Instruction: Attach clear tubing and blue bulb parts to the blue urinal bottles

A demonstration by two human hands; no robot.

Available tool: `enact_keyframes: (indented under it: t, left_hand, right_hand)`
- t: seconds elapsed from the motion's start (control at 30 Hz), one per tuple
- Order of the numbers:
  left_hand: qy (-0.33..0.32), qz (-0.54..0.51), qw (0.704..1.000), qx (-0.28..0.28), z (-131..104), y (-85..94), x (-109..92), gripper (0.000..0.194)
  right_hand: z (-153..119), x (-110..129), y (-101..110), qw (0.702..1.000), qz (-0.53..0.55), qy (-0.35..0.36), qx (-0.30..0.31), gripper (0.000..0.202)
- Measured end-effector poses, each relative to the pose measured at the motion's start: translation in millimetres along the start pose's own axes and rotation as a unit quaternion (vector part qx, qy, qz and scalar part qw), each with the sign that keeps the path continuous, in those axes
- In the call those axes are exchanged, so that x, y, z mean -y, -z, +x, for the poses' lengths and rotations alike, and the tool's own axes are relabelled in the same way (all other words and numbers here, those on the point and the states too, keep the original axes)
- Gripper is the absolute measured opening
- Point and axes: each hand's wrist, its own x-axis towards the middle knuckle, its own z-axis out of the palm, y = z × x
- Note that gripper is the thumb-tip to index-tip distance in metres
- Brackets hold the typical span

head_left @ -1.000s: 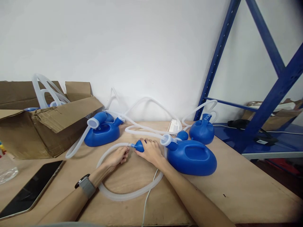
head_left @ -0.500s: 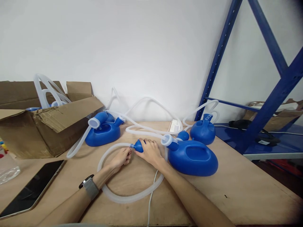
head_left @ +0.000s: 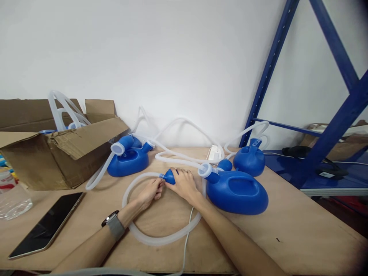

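Note:
A blue bulb-shaped piece (head_left: 169, 176) with a narrow neck is joined to the end of a translucent hose (head_left: 161, 240), which loops over the table. My right hand (head_left: 184, 184) is wrapped over the bulb's right side, thumb below. At the neck, where hose and bulb meet, my left hand (head_left: 151, 191) is closed in a pinch; its fingertips partly hide the joint. A blue plastic urinal bottle (head_left: 238, 195) lies just right of my right hand, its white-rimmed mouth towards it. Another blue urinal bottle (head_left: 128, 163) stands behind my left hand.
At the left are an open cardboard box (head_left: 57, 165) holding hoses, a phone (head_left: 47, 226) and a clear plastic container (head_left: 14, 203). A third blue bottle (head_left: 249, 159) and a white adapter (head_left: 214, 154) are at the back. Blue shelving (head_left: 268, 73) rises on the right.
The view has turned slightly left, so everything appears shifted a little to the right. Both hands keep their hold at the bulb and hose joint, with hardly any movement.

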Motion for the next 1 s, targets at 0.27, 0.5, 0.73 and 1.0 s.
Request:
enact_keyframes:
  t: [0.27,0.5,0.73,1.0]
  left_hand:
    - [-0.066,0.171,0.982,-0.046,-13.2,10.4,-15.8,0.035]
    - [-0.330,0.530,0.767,-0.146,-9.7,34.2,-20.1,0.034]
    - [-0.272,0.468,0.841,0.017,-0.7,58.7,-26.7,0.041]
    - [-0.193,0.419,0.887,0.026,0.4,82.6,-28.7,0.044]
  right_hand:
    - [-1.3,-2.9,1.3,0.999,0.023,-0.030,-0.016,0.074]
    - [-2.3,-8.2,-0.5,0.999,0.040,-0.008,-0.026,0.067]
    - [-2.5,-11.8,0.0,0.996,0.066,0.049,-0.037,0.077]
    - [-2.4,-24.9,-6.3,0.996,0.091,-0.008,0.004,0.064]
